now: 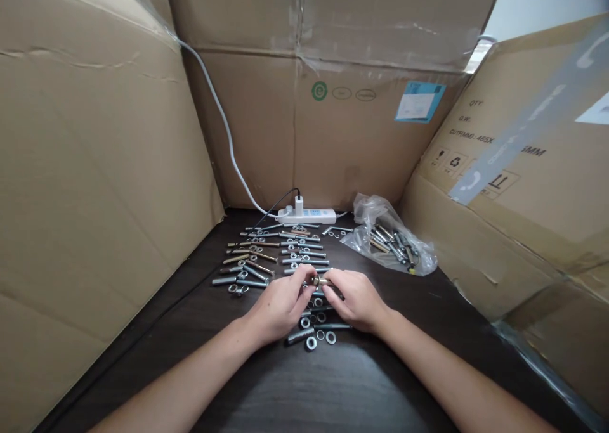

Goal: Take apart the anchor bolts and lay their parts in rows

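Observation:
A brass-coloured bolt [321,281] with a nut or washer at its left end is held between my two hands. My left hand [285,300] pinches that left end with thumb and fingers. The shank is gripped by my right hand [358,298], whose fingers cover its right part. Under and in front of my hands lie sleeves, bolts and rings, among them a steel nut [311,343] and a flat washer [330,338]. Rows of silver and brass-coloured bolts, sleeves, nuts and washers, such as a silver bolt [252,283], lie beyond and to the left.
A clear plastic bag [423,255] with more bolts lies at the back right. A white power strip [309,215] with a plug and cables stands at the back of the dark table [371,388]. Cardboard walls [247,135] rise at the left, back and right.

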Available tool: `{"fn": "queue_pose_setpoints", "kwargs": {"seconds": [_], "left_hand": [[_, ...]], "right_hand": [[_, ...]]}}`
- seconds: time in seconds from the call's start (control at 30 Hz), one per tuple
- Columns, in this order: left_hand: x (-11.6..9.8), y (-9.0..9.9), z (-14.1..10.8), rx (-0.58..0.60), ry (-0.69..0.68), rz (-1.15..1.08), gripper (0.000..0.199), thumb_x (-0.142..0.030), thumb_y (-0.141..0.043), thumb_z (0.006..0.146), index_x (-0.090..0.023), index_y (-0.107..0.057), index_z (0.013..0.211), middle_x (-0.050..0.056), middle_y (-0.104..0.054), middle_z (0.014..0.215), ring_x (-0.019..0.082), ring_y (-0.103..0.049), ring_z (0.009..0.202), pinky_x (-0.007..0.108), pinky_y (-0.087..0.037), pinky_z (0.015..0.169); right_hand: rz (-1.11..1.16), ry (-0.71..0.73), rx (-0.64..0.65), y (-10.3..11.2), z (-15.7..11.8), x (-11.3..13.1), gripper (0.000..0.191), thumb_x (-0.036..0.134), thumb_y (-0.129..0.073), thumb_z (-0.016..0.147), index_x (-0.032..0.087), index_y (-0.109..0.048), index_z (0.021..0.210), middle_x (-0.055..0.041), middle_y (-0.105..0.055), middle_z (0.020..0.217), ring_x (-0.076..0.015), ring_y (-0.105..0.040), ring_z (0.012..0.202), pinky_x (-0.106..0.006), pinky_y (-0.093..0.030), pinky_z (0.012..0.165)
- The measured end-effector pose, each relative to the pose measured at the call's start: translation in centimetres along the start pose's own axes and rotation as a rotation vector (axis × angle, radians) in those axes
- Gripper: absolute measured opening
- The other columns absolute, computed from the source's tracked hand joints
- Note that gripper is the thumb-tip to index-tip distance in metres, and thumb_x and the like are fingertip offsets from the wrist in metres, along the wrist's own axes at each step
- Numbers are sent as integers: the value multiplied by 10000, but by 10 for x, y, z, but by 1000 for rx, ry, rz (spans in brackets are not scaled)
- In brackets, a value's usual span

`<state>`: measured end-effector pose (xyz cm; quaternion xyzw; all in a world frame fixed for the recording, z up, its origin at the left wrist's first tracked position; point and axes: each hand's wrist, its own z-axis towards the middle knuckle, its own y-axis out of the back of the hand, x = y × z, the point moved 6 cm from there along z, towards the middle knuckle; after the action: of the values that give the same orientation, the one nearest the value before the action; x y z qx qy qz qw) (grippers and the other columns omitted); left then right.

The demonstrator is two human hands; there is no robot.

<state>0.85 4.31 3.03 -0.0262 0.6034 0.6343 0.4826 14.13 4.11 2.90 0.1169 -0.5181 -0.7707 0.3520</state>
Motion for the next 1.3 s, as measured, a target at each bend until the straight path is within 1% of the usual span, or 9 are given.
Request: {"fn": "queue_pose_setpoints", "kwargs": {"seconds": [0.1,0.3,0.47,0.6,0.7,0.8,0.93,1.03,1.3], "left_hand": [[3,1,0,5,26,-16,183,-312,-363,938,-235,-431,1090,-9,-605,887,142,-564,732,245,-392,647],[4,3,2,-19,27,25,210,-364,-363,941,-207,-484,870,-32,-550,729,126,-503,655,236,-354,615],[-2,2,20,-75,-11,211,337,-350,-320,951,-181,-438,684,-13,-526,661,132,-481,633,248,-316,594],[-8,-3,38,-98,-78,359,355,-326,-312,949,-178,-475,670,1,-533,635,143,-476,627,273,-297,601],[-8,-5,41,-111,-111,399,383,-314,-296,954,-177,-480,647,6,-515,613,148,-457,617,291,-294,612],[-9,-4,38,-120,-139,356,337,-299,-290,954,-181,-489,709,14,-532,671,163,-464,666,304,-313,650],[-12,-2,34,-160,-184,225,163,-248,-339,924,-179,-486,930,45,-564,866,185,-479,784,319,-343,716],[-14,-5,33,-132,-220,178,154,-212,-327,920,-184,-478,937,43,-559,883,183,-471,787,320,-346,727],[-12,-9,40,-107,-219,169,134,-173,-350,892,-183,-465,962,43,-546,883,192,-467,805,333,-354,739]], "right_hand": [[-30,-13,-3,-1,-1,0,232,310,-372,930,183,-506,790,-12,-585,700,-138,-491,601,-265,-293,597],[-25,-16,-16,-1,0,3,218,300,-385,913,183,-489,761,-10,-568,676,-133,-476,589,-259,-277,592],[10,-58,-68,4,0,-5,213,285,-399,895,187,-462,717,-3,-541,654,-128,-457,581,-256,-272,586],[51,-118,-118,9,-1,-18,206,309,-433,875,186,-473,715,3,-530,651,-124,-462,594,-245,-284,590],[60,-133,-117,9,0,-22,240,369,-469,861,189,-470,702,10,-526,641,-123,-457,586,-242,-281,579],[48,-156,-115,5,0,-23,298,416,-477,862,191,-450,669,14,-510,614,-120,-438,562,-245,-267,560],[92,-181,-121,2,0,-26,319,419,-464,874,190,-429,654,17,-487,594,-114,-431,550,-234,-268,551],[139,-208,-125,2,-1,-28,324,406,-457,880,187,-418,644,20,-477,585,-108,-434,545,-225,-278,550],[202,-256,-160,2,-3,-38,313,402,-468,883,183,-449,661,28,-481,578,-98,-436,534,-212,-289,535]]}}
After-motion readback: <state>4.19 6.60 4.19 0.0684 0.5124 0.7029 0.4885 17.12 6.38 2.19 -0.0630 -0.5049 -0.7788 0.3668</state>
